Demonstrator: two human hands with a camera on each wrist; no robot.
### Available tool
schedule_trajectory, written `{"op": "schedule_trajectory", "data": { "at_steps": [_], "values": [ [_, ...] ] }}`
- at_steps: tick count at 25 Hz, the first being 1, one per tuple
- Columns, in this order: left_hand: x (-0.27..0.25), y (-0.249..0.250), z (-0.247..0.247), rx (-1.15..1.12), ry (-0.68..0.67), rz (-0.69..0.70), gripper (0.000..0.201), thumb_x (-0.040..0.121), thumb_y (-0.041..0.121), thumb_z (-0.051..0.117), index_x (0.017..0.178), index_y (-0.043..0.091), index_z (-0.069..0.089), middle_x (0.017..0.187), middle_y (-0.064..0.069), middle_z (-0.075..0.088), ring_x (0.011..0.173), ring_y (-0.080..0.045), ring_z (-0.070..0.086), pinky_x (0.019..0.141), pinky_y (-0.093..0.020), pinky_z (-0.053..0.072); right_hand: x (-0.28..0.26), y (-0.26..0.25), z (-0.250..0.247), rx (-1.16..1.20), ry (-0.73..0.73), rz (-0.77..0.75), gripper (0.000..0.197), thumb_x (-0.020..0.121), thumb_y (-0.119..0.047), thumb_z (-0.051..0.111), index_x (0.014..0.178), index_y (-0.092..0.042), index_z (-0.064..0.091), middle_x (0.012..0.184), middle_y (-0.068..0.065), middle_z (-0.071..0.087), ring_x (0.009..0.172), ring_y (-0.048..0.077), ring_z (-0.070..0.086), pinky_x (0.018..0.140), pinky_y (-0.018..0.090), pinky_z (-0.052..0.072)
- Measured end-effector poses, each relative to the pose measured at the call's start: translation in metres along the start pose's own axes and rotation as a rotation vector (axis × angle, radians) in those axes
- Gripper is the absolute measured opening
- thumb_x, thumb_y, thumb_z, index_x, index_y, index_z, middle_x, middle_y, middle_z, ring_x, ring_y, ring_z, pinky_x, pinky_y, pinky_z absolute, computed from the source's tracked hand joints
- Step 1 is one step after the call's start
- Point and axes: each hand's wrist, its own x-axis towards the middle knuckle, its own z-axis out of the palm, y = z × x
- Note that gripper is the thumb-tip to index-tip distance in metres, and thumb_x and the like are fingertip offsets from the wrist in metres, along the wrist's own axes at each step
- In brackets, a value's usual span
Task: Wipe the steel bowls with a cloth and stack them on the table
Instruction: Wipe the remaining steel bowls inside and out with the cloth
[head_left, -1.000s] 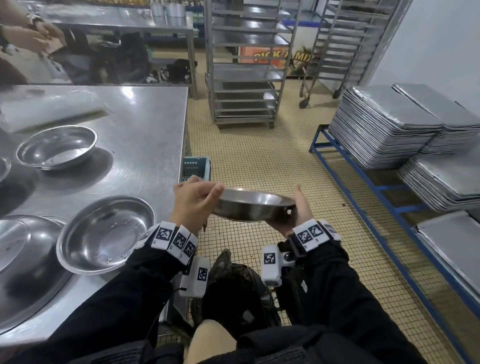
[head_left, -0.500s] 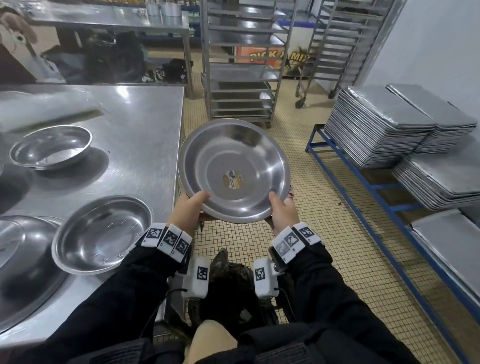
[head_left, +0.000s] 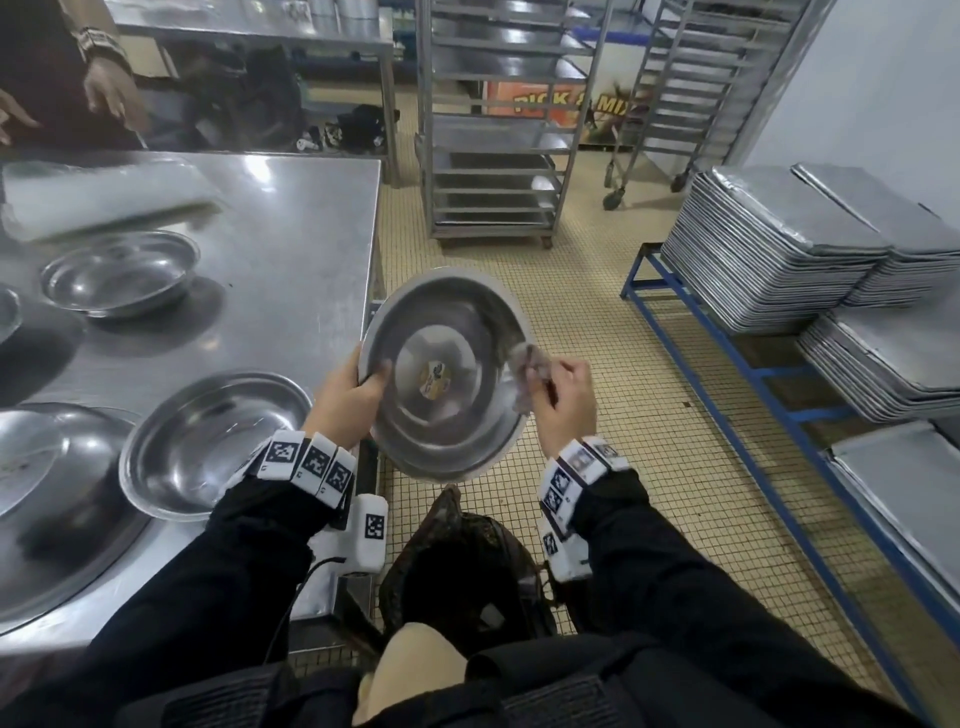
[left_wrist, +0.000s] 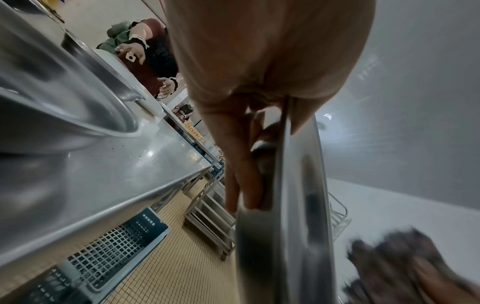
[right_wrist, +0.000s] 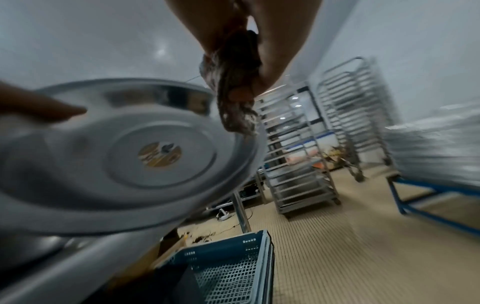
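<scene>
My left hand (head_left: 353, 384) grips the left rim of a steel bowl (head_left: 441, 410), thumb inside and fingers (left_wrist: 239, 181) behind, holding it tilted up toward me off the table's right edge. A round sticker sits at the bowl's centre (right_wrist: 159, 154). My right hand (head_left: 563, 395) clutches a crumpled brownish cloth (head_left: 530, 366) against the bowl's right inner wall near the rim. The cloth (right_wrist: 233, 86) is bunched in my curled fingers. More steel bowls lie on the steel table (head_left: 291, 249): one near me (head_left: 208, 441), one farther back (head_left: 119, 273), and a larger one (head_left: 47, 478) at the left edge.
Another person's hands (head_left: 111, 93) are at the table's far left. A blue plastic crate (right_wrist: 228, 267) stands on the tiled floor below the table edge. Wheeled tray racks (head_left: 498, 130) stand ahead, and stacked metal trays (head_left: 779, 249) rest on a blue frame at right.
The bowl went from level to tilted up facing me. My right hand let go of its rim and now presses the cloth inside the right wall; my left hand alone holds it.
</scene>
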Motion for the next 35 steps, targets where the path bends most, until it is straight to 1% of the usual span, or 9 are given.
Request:
{"op": "schedule_trajectory", "data": {
  "at_steps": [2,8,14,16,19,23,28,31,35],
  "values": [
    [-0.007,-0.004,0.006,-0.005,-0.029,0.004,0.012,0.1,0.023,0.047,0.103,0.032,0.054,0.083,-0.001,0.064,0.074,-0.021,0.062,0.068,-0.032,0.053,0.017,-0.014,0.015,-0.107,-0.046,-0.241,0.031,0.092,-0.02,0.058,0.118,-0.003,0.062,0.108,0.012,0.05,0.088,0.014,0.048,0.08,0.019,0.04],
    [-0.018,0.009,0.02,-0.078,0.025,0.103,0.017,0.1,0.021,0.047,0.116,0.023,0.054,0.093,0.006,0.064,0.083,-0.007,0.063,0.062,-0.012,0.051,0.021,-0.033,0.044,-0.135,-0.267,-0.43,0.031,0.084,-0.007,0.063,0.114,-0.012,0.066,0.117,0.014,0.056,0.103,0.028,0.056,0.093,0.032,0.044],
    [-0.012,0.015,0.009,-0.052,0.128,0.123,0.021,0.101,0.028,0.045,0.118,0.02,0.054,0.093,0.002,0.064,0.082,-0.01,0.062,0.064,-0.013,0.047,-0.013,-0.007,0.028,-0.038,-0.572,-0.512,0.021,0.083,-0.014,0.068,0.103,-0.01,0.072,0.109,0.008,0.064,0.098,0.02,0.059,0.088,0.007,0.037],
    [-0.014,0.013,0.013,-0.017,0.133,0.134,0.019,0.101,0.028,0.045,0.114,0.02,0.055,0.087,-0.004,0.065,0.074,-0.016,0.063,0.058,-0.016,0.047,-0.008,-0.003,0.011,-0.126,-0.686,-0.511,0.019,0.082,-0.012,0.067,0.1,-0.007,0.073,0.103,0.011,0.066,0.09,0.024,0.062,0.086,0.024,0.049],
    [-0.013,0.01,0.016,0.047,0.168,0.162,0.008,0.101,0.022,0.046,0.104,0.02,0.053,0.073,0.001,0.058,0.062,-0.011,0.056,0.051,-0.015,0.043,0.013,-0.008,-0.007,-0.138,-0.467,-0.373,0.016,0.085,-0.01,0.063,0.098,-0.005,0.071,0.104,0.01,0.062,0.087,0.019,0.058,0.083,0.035,0.053],
    [-0.006,0.011,0.019,0.147,0.166,0.178,0.026,0.1,0.012,0.045,0.074,0.016,0.047,0.061,0.0,0.046,0.048,0.001,0.046,0.045,-0.009,0.035,0.059,-0.031,-0.007,-0.127,-0.024,-0.359,0.03,0.088,-0.009,0.061,0.116,-0.001,0.063,0.112,0.014,0.055,0.095,0.018,0.052,0.086,0.016,0.039],
    [0.0,0.015,0.019,0.054,0.176,0.115,0.022,0.097,0.007,0.045,0.077,0.004,0.052,0.065,-0.012,0.049,0.059,-0.016,0.048,0.059,-0.027,0.04,0.06,-0.02,0.012,-0.147,-0.258,-0.456,0.032,0.088,-0.008,0.06,0.119,-0.005,0.064,0.12,0.019,0.053,0.109,0.031,0.054,0.098,0.007,0.026],
    [0.003,0.02,0.017,0.008,0.224,0.131,0.027,0.096,0.002,0.043,0.075,0.019,0.045,0.062,-0.001,0.043,0.047,-0.001,0.042,0.047,-0.012,0.035,0.025,-0.019,0.021,-0.073,-0.46,-0.435,0.029,0.089,-0.002,0.057,0.117,-0.002,0.064,0.123,0.013,0.055,0.113,0.021,0.051,0.095,-0.004,0.022],
    [0.001,0.012,0.021,0.024,0.246,0.16,0.009,0.098,0.005,0.043,0.093,0.008,0.05,0.063,0.001,0.043,0.048,-0.003,0.041,0.044,-0.011,0.035,0.001,-0.02,0.028,-0.094,-0.487,-0.3,0.024,0.092,-0.01,0.054,0.112,-0.009,0.067,0.111,0.007,0.062,0.095,0.021,0.06,0.09,0.024,0.048]
  ]
}}
